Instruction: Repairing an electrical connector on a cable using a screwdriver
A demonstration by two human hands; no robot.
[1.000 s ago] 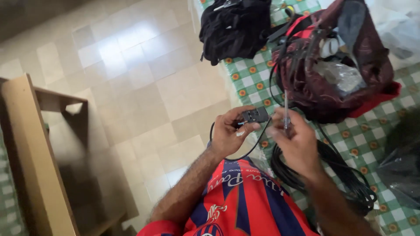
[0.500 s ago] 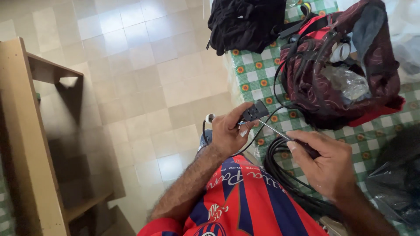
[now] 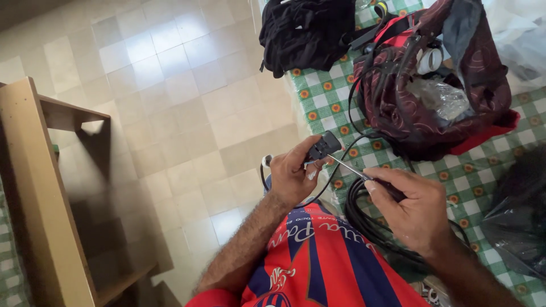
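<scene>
Bright daylight, floor glare, sharp focus

A black bag point(image 3: 310, 31) lies far on the checked cloth point(image 3: 330, 105). Right of it sits a dark red backpack point(image 3: 455, 96). A wooden shelf point(image 3: 40, 193) stands left.

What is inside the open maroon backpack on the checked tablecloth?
The maroon backpack shows crumpled clear plastic, a white roll-like item and black cables at its mouth. Anything deeper is covered by these and the fabric.

shirt point(image 3: 324, 256): red, blue stripes, white lettering | forearms: bare, hairy
</scene>
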